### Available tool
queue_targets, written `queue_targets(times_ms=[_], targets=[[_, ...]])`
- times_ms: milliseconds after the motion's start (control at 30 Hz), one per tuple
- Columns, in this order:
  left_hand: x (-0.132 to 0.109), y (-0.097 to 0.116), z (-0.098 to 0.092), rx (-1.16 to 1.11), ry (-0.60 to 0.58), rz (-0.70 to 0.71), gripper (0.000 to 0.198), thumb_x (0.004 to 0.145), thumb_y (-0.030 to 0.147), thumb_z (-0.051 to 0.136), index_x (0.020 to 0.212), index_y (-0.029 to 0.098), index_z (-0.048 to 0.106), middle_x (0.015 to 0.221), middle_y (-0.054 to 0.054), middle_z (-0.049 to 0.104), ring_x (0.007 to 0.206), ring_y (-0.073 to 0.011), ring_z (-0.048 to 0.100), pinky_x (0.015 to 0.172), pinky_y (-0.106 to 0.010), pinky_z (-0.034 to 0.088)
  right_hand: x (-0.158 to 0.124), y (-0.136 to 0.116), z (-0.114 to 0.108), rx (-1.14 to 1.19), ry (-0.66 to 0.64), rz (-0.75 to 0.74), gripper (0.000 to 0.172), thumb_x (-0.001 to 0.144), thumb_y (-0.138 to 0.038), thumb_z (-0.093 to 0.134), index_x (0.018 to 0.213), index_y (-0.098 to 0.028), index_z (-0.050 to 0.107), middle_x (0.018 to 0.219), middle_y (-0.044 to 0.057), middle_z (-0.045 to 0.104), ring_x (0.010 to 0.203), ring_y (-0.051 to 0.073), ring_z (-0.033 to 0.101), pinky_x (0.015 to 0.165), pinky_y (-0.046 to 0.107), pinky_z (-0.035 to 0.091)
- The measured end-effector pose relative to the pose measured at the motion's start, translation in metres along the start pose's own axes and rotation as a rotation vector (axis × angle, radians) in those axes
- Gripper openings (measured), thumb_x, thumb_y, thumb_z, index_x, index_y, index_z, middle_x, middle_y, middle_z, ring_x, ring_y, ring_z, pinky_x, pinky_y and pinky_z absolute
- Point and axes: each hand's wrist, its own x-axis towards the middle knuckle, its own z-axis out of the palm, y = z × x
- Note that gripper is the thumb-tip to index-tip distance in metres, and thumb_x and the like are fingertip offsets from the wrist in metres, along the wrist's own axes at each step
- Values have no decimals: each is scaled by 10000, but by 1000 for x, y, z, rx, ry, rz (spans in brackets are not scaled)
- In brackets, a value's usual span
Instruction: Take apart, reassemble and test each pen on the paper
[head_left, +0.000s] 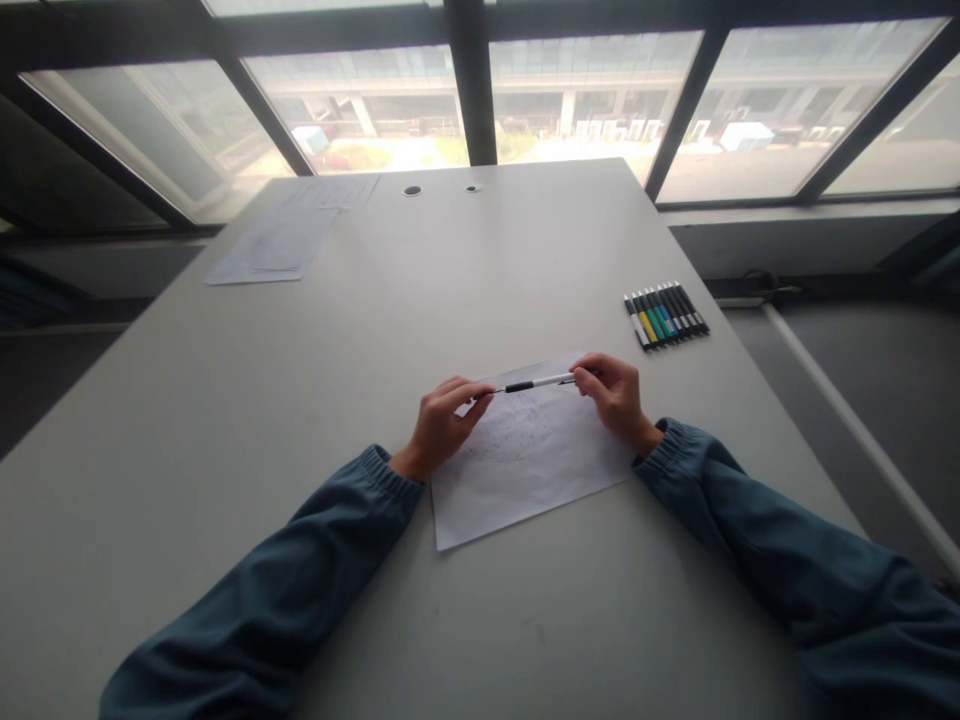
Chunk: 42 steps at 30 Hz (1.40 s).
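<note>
Left hand [442, 420] and right hand [616, 392] pinch opposite ends of pen [537, 383] above sketched paper sheet [525, 470]; marker set [666, 314] near right.

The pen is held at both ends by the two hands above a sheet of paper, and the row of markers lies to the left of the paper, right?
Not quite. The head view shows the row of markers lying right of the paper. The pen is held between the left hand and right hand.
</note>
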Motion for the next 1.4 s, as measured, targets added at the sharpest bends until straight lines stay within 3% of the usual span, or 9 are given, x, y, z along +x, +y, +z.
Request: queue_targets(times_ms=[233,433,633,867,1100,1400], targets=[[2,4,-3,30,84,-3,97,950,194,619,962,177,714,861,-53,717,777,-141,652,726,-274,546,8,5,-3,42,199,43,153,852,-321,665,769,-192,668,560,-34,492,523,122,449,498,268,339],[1,4,-4,47,141,-44,100,958,192,601,946,174,699,846,-48,704,786,-147,652,735,-282,533,12,19,-7,187,272,83,128,848,-297,650,759,-206,637,555,-41,463,508,114,420,489,262,322],[1,3,-4,59,182,-67,99,956,198,601,933,174,694,834,-45,693,775,-151,641,721,-289,524,18,18,-8,335,325,157,147,813,-308,699,761,-204,610,603,-38,487,496,92,425,455,239,309],[1,4,-2,-12,15,50,71,943,178,611,913,178,675,795,-30,661,751,-141,604,708,-273,503,15,15,-3,200,242,113,244,853,-433,732,868,-196,672,595,-36,527,526,101,488,468,236,361],[-1,0,0,-7,-212,130,109,951,192,602,856,179,654,763,-25,639,729,-139,561,695,-272,471,14,11,-1,86,166,119,269,815,-414,784,947,-186,733,668,5,665,574,121,557,526,263,439],[-3,-6,2,46,-311,144,91,942,239,653,942,230,744,897,-40,696,842,-154,605,760,-284,509,13,19,1,-76,78,106,263,801,-414,784,918,-182,742,821,48,740,722,187,694,662,320,542]])
